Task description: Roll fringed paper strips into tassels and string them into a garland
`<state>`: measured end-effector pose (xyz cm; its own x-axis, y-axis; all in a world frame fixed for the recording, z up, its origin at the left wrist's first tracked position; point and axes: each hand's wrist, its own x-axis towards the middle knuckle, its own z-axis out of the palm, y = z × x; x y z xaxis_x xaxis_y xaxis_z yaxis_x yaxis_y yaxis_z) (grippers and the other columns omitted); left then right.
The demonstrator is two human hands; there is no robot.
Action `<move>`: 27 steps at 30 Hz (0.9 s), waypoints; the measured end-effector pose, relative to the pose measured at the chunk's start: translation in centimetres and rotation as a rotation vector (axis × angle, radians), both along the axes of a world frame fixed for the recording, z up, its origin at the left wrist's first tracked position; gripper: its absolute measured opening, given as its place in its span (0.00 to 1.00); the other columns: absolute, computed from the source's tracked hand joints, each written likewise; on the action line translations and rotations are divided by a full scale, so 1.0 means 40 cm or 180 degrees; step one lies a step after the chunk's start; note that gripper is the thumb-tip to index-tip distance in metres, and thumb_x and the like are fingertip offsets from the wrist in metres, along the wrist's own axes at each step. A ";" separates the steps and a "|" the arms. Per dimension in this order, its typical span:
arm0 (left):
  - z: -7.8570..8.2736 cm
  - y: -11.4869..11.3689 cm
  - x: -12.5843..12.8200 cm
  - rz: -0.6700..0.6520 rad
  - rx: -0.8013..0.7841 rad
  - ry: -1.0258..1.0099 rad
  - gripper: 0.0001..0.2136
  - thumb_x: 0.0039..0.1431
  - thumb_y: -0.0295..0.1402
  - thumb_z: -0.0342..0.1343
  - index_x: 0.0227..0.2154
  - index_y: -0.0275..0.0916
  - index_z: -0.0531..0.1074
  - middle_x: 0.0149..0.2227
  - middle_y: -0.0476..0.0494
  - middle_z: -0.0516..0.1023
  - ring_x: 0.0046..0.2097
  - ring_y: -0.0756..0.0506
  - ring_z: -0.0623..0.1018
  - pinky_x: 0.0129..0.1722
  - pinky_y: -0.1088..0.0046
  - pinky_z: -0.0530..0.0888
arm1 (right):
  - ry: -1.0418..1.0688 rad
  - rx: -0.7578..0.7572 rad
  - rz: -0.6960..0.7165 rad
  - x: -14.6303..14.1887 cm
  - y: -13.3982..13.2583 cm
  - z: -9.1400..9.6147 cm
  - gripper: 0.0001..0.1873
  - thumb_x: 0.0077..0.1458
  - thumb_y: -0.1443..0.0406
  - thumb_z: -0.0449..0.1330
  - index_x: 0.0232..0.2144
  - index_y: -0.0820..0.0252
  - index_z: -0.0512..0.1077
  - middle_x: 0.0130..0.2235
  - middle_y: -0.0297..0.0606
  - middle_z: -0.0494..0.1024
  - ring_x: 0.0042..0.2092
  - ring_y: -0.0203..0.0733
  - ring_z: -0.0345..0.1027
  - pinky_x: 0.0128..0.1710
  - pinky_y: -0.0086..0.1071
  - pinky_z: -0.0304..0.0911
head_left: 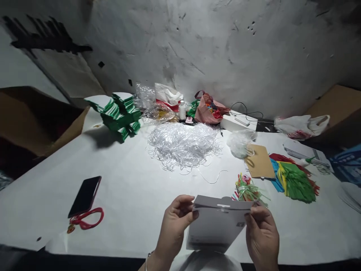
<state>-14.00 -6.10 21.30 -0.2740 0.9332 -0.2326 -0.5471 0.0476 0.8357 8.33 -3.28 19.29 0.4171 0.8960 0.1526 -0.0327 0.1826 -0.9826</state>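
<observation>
Head view. Your left hand and right hand stand apart, each pinching an upper corner of the grey packet, thumbs toward you. It sits low at the near side of the counter, tilted, its top layers slightly parted by the slot; cannot tell what, if anything, is inside.

Risks, as judged: pull the corners unevenly and the thin top edge may crease, or tear at the slot. Lower end has no finger under it, so one slipped pinch could swing it down. Ribbon bundle lies just beyond your right hand; a careless knuckle could snag its loose ends.

Surface: white, with a fluffy heap of clear strands mid-counter, one strand straying your way. Phone and red cord to your left; coloured fringes to your right.

Room: scuffed grey wall behind, an open cardboard box at far left, light dim toward the corners.
</observation>
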 end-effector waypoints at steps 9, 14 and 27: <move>0.014 0.025 -0.027 -0.0225 0.0264 0.0365 0.13 0.38 0.36 0.73 0.17 0.36 0.75 0.22 0.47 0.73 0.27 0.48 0.72 0.27 0.75 0.70 | 0.0307 -0.0094 0.0506 -0.001 -0.015 -0.008 0.12 0.47 0.60 0.71 0.34 0.58 0.78 0.33 0.41 0.81 0.35 0.44 0.75 0.36 0.35 0.72; 0.016 0.037 -0.036 -0.0319 0.0132 0.0225 0.15 0.38 0.35 0.73 0.17 0.37 0.71 0.23 0.49 0.71 0.28 0.49 0.72 0.26 0.77 0.71 | 0.0237 0.0108 0.0971 -0.003 -0.008 0.024 0.06 0.52 0.61 0.67 0.32 0.56 0.79 0.30 0.36 0.77 0.32 0.41 0.71 0.32 0.32 0.68; -0.007 0.053 -0.059 -0.0721 0.0880 0.1160 0.08 0.53 0.30 0.65 0.22 0.38 0.72 0.26 0.48 0.71 0.30 0.48 0.70 0.27 0.75 0.68 | 0.0147 0.0188 0.1274 -0.003 0.002 0.055 0.09 0.61 0.59 0.59 0.32 0.58 0.71 0.28 0.31 0.63 0.29 0.34 0.55 0.28 0.28 0.54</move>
<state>-16.34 -3.99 21.01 -0.0751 0.9917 0.1046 -0.2193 -0.1188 0.9684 8.19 -3.22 21.49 0.0449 0.9792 0.1980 -0.1564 0.2026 -0.9667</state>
